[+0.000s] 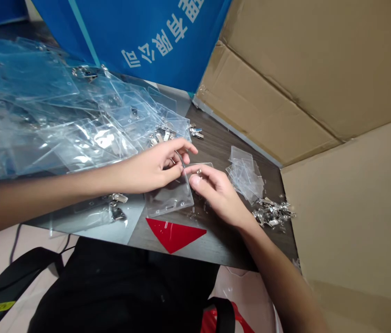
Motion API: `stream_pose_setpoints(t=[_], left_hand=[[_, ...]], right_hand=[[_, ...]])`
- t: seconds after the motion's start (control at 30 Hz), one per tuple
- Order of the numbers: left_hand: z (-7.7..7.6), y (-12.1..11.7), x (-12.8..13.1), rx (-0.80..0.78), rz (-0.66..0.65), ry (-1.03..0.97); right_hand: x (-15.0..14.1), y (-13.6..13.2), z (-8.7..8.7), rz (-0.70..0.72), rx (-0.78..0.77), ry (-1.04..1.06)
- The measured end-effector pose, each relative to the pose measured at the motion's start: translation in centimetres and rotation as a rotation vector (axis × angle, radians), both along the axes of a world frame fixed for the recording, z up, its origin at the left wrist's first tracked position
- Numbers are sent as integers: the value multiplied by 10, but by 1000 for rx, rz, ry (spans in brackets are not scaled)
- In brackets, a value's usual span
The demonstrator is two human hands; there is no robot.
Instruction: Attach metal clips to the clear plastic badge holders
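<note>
My left hand (173,163) is over a clear plastic badge holder (169,201) that lies on the dark table. Its thumb and index finger are pinched together, and what sits between them is hidden. From the right, my right hand (218,189) meets it, the index fingertip touching by the left thumb. A small shiny metal piece (198,172) shows between my right thumb and index finger. Just beyond my left hand lie several metal badge clips (162,135). Below the holder, a red triangular piece (176,237) rests near the table's front edge.
Many clear badge holders (88,134) with clips spread over the left side. A stack of small clear plastic pieces (247,175) and a heap of metal clips (273,212) lie at the right. Cardboard (265,92) and a blue printed panel (140,32) stand behind.
</note>
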State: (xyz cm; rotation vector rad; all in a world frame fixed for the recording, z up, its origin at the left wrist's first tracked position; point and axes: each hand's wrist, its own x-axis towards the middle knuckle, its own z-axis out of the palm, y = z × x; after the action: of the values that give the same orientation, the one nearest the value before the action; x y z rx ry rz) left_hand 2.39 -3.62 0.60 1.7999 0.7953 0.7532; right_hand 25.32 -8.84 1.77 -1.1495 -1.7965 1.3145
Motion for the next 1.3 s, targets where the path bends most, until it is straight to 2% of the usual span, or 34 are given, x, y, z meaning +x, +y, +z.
stream_pose_setpoints(t=[0.1,0.23,0.43,0.57,0.7,0.77,0.83,0.9,1.0,1.17,1.3], left_hand=[[2,-3,3,33,-36,18],[3,-4,4,68,-41,35],[3,-5,3,167,-23,98],[7,-6,2,197,-44,145],[13,-6,-1,141,-88,186],[16,-6,-1,51,-114,195],[18,-6,-2,-1,-84,165],[18,-5,-2,4,-18,134],[15,-5,-2,78,8,160],[13,-8,1,207,-77,238],[15,-10,0,271,-48,255]], right_hand=[[-4,-4,1,45,-53,-33],[-9,-6,-3,63,-48,-109],[-13,-5,-12,88,-103,-27],[-13,-6,-12,62,-44,-53],[-11,-7,-10,97,-47,-25],[-11,-9,-8,121,24,-76],[-11,-12,-7,173,160,-207],[-13,-15,-7,248,267,-357],[-17,-19,-8,302,268,-496],[-16,-19,-7,281,275,-510],[-5,-16,3,147,413,-481]])
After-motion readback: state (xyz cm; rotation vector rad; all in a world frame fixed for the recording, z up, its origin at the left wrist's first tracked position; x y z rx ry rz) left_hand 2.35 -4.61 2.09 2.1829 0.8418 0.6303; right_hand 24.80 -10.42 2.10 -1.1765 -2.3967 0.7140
